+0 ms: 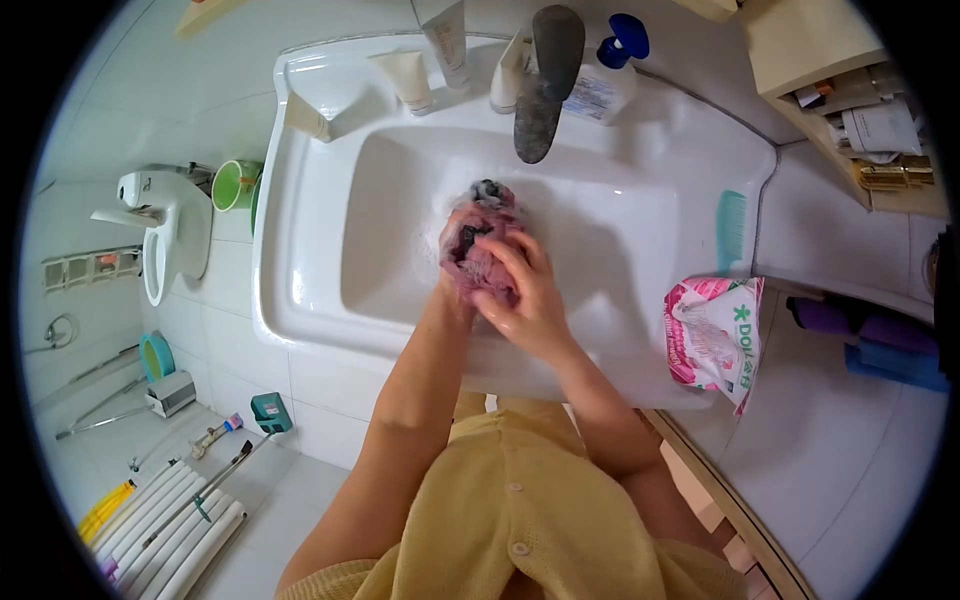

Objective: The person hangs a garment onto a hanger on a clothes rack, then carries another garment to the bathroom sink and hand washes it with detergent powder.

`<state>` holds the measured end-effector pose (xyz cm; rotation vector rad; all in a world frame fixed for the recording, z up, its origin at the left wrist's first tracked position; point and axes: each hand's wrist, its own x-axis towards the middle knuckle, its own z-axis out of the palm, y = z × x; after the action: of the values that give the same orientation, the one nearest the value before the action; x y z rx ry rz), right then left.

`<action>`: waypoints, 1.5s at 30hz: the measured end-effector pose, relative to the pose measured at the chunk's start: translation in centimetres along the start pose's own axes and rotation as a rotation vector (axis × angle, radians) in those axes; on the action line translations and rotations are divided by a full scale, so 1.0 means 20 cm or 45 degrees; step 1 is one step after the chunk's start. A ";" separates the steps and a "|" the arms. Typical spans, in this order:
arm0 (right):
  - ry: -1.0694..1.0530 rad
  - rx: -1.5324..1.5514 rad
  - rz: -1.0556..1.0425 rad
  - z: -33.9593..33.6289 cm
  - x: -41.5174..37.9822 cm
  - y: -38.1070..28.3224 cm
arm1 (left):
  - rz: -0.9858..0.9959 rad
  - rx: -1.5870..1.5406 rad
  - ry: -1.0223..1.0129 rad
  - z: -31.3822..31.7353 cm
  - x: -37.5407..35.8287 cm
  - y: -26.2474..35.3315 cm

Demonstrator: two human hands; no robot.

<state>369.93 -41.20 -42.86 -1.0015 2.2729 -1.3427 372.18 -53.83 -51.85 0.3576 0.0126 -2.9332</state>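
A wet pink cloth with black parts (490, 263), covered in suds, is bunched up over the white sink basin (385, 260); its exact kind cannot be made out. My left hand (455, 272) is wrapped by the cloth and holds it from the left, most of its fingers hidden. From the right, my right hand (530, 305) presses on the cloth with bent fingers. The dark grey faucet (540, 125) juts out above the basin, just beyond the cloth. Foam lies around the cloth in the basin.
Several tubes, one a white tube (408, 82), and a blue-topped pump bottle (600, 90) stand along the sink's back edge. On the right lie a teal comb (731, 232) and a pink-and-white packet (712, 335). A wooden shelf (810, 55) overhangs the right corner.
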 end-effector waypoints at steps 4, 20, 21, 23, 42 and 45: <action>0.277 -0.346 0.233 0.18 0.16 0.18 | 0.138 0.164 0.392 -0.03 0.04 -0.08; 0.070 0.076 0.520 0.02 0.22 0.35 | 0.225 0.538 0.904 -0.10 0.03 -0.06; 0.103 0.192 0.482 -0.04 0.16 0.33 | 0.257 0.604 0.816 -0.15 0.05 0.00; 0.138 0.423 0.394 -0.15 0.01 0.28 | 0.359 0.795 0.661 -0.01 0.03 0.09; 0.044 0.494 0.415 -0.06 0.34 0.72 | 0.793 1.378 0.974 -0.14 -0.08 0.47; 0.445 0.055 0.486 -0.03 0.37 0.88 | 0.874 1.939 1.031 -0.20 -0.02 0.47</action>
<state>357.24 -40.52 -57.05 -0.3059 2.5002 -1.4719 375.26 -62.86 -55.47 1.2945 -1.7524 -1.4180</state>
